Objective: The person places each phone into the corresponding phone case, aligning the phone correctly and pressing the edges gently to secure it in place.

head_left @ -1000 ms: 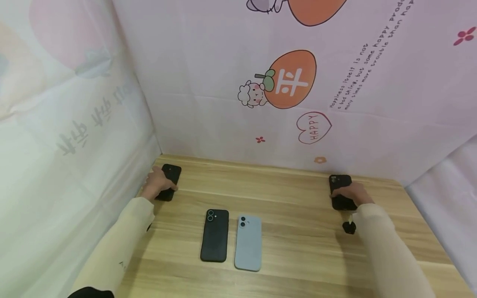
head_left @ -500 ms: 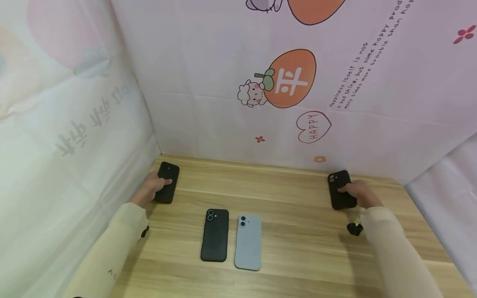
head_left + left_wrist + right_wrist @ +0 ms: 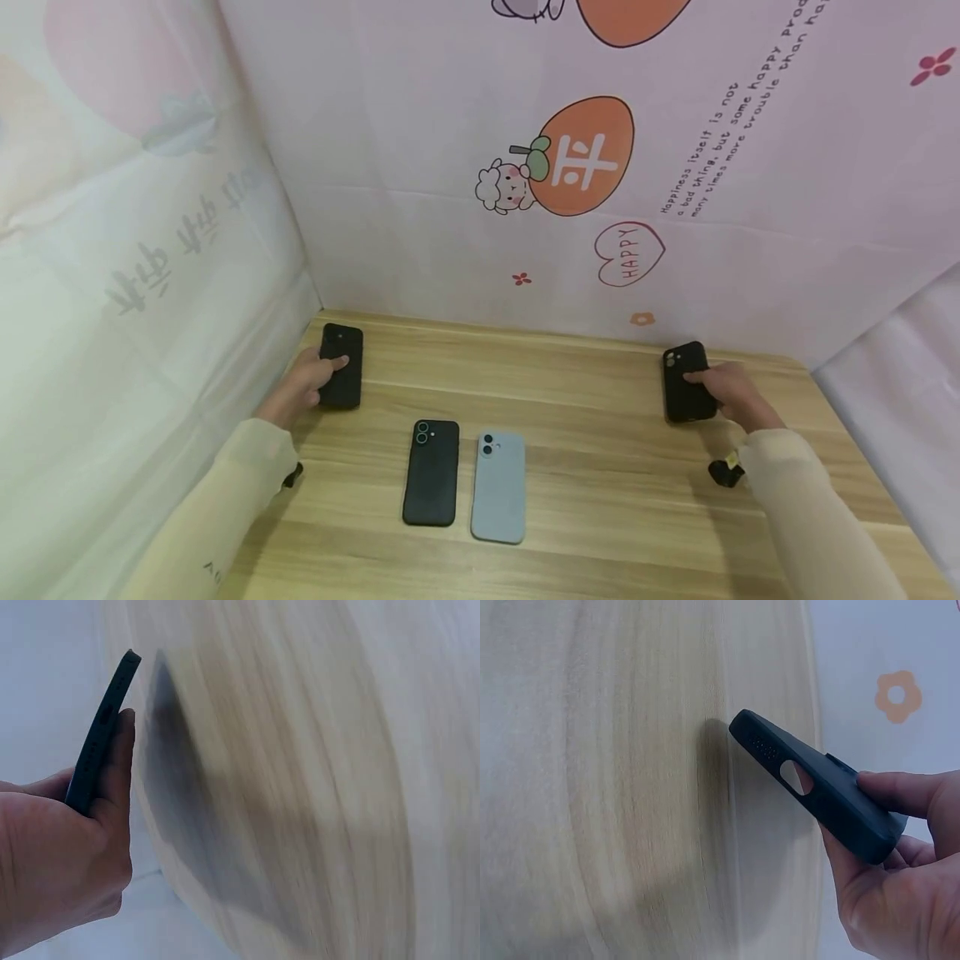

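Note:
At the far left of the table, my left hand holds a black phone by its side, thumb across the back. The left wrist view shows the phone's narrow end tilted above the wood, its shadow apart from it. On the far right my right hand grips a black phone case, thumb on its back and fingers beneath. A slot in the case's end lets a finger show through in the right wrist view; the case is also raised off the table.
Between the hands, a black phone and a light blue-grey phone lie side by side on the wooden table, camera ends away from me. A printed cloth stands behind, with white cloth along the left.
Both hands have lifted the black phone and the black phone case off the table. Thumbs now lie on their backs, with each wrist shifted outward. The two middle phones have not moved.

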Available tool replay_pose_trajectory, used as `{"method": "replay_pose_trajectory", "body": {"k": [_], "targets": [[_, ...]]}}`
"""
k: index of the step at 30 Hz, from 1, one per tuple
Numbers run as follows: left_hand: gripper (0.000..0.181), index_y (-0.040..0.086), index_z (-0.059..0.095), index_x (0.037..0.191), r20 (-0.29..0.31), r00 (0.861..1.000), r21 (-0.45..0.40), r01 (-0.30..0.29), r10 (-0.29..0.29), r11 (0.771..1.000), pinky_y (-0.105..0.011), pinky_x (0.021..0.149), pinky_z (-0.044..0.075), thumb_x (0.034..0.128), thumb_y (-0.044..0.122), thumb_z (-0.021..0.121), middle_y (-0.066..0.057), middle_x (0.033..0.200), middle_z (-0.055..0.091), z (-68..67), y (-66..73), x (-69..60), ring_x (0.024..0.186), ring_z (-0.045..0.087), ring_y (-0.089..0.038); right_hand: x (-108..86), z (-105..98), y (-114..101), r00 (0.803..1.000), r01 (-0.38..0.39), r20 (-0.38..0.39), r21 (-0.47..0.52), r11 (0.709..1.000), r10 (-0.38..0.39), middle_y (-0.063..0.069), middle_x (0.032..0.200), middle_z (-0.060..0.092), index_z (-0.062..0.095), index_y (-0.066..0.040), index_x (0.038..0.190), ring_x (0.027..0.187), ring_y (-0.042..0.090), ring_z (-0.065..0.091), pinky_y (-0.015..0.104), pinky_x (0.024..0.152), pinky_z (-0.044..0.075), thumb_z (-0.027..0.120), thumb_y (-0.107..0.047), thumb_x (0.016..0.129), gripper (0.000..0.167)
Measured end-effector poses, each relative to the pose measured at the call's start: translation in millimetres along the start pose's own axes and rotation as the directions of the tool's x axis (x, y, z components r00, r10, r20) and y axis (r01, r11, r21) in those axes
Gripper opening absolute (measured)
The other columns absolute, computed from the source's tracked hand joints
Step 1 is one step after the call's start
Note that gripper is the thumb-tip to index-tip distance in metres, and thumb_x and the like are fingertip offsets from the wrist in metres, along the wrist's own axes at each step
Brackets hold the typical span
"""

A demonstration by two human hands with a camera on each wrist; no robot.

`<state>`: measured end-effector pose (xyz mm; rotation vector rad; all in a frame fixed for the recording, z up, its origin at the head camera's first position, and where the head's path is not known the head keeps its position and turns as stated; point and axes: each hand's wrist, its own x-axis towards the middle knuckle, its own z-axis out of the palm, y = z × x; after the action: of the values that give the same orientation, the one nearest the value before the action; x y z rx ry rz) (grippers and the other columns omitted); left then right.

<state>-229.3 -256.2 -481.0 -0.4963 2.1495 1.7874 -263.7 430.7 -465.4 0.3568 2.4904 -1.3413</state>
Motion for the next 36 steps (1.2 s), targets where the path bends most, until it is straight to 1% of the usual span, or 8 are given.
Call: {"method": "replay_pose_trajectory", "body": {"k": [5,9,13,17,21,27,33,36], "targets": [[0.055,-0.012,0.031,0.156,0.032,0.998,-0.113,-0.043,0.047,0.993,-0.032,0.091,0.062,0.1139,0.018,0.048,-0.023,0.139,0.058,11.5,3.7,-5.1,0.109,0.069,-0.02,-10.3,-1,-3,1.0,0.031,0.003,-0.033,0.999,-0.031,0.004,0.09,0.069,0.07,0.014,0.1,0.078,0.012,0.066,0.028,0.069,0.061,0.062,-0.016,0.106,0.031],[0.055,-0.01,0.03,0.159,0.059,0.995,-0.212,-0.065,0.079,0.975,-0.031,0.094,0.061,0.1139,0.016,0.048,-0.028,0.148,0.056,24.8,8.2,-11.8,0.112,0.071,-0.019,-18.5,0,-7,0.999,0.044,-0.009,-0.069,0.997,-0.045,-0.001,0.086,0.07,0.067,0.0,0.076,0.077,0.011,0.064,0.027,0.068,0.059,0.064,-0.017,0.105,0.034],[0.056,-0.01,0.028,0.16,0.078,0.991,-0.243,-0.091,0.113,0.966,-0.032,0.101,0.058,0.1141,0.016,0.048,-0.029,0.154,0.051,37.5,10.2,-19.1,0.13,0.065,-0.028,-28.6,5,-15,0.997,0.076,0.006,-0.103,0.992,-0.076,0.0,0.091,0.074,0.074,0.012,0.099,0.081,0.01,0.068,0.027,0.071,0.061,0.066,-0.021,0.105,0.035],[0.057,-0.008,0.025,0.162,0.113,0.983,-0.282,-0.109,0.145,0.953,-0.031,0.106,0.055,0.1147,0.016,0.046,-0.029,0.156,0.049,49.5,10.7,-25.6,0.143,0.054,-0.034,-39.0,14,-25,0.993,0.114,0.029,-0.115,0.987,-0.112,0.009,0.099,0.078,0.064,0.02,0.127,0.086,0.014,0.073,0.029,0.075,0.063,0.066,-0.023,0.106,0.047],[0.056,-0.007,0.024,0.162,0.142,0.976,-0.336,-0.11,0.166,0.936,-0.033,0.11,0.052,0.1153,0.016,0.044,-0.029,0.158,0.047,61.1,12.0,-33.3,0.147,0.047,-0.035,-48.8,28,-39,0.989,0.143,0.056,-0.089,0.986,-0.139,0.01,0.101,0.077,0.062,0.02,0.128,0.087,0.015,0.073,0.03,0.076,0.063,0.066,-0.019,0.106,0.046],[0.053,-0.007,0.026,0.161,0.195,0.966,-0.358,-0.09,0.169,0.929,-0.035,0.108,0.053,0.1151,0.013,0.043,-0.029,0.155,0.049,78.5,12.3,-46.4,0.145,0.051,-0.036,-63.0,53,-61,0.986,0.159,0.063,-0.076,0.984,-0.154,-0.001,0.085,0.07,0.07,0.015,0.112,0.074,0.011,0.059,0.027,0.066,0.056,0.071,-0.017,0.103,0.033],[0.053,-0.006,0.027,0.161,0.257,0.949,-0.383,-0.074,0.183,0.921,-0.039,0.109,0.054,0.1147,0.012,0.045,-0.03,0.153,0.051,98.6,10.2,-62.2,0.139,0.057,-0.035,-78.4,77,-80,0.969,0.208,0.119,0.066,0.976,-0.215,0.013,0.105,0.077,0.057,0.023,0.133,0.087,0.01,0.074,0.028,0.075,0.064,0.07,-0.009,0.102,0.046],[0.052,-0.006,0.029,0.161,0.282,0.942,-0.38,-0.067,0.185,0.923,-0.041,0.108,0.055,0.1145,0.012,0.046,-0.03,0.15,0.054,110.3,9.8,-69.2,0.135,0.06,-0.035,-86.4,90,-89,0.957,0.228,0.152,0.124,0.966,-0.246,0.015,0.104,0.078,0.052,0.024,0.136,0.089,0.012,0.075,0.028,0.077,0.064,0.069,-0.006,0.102,0.049]]}}
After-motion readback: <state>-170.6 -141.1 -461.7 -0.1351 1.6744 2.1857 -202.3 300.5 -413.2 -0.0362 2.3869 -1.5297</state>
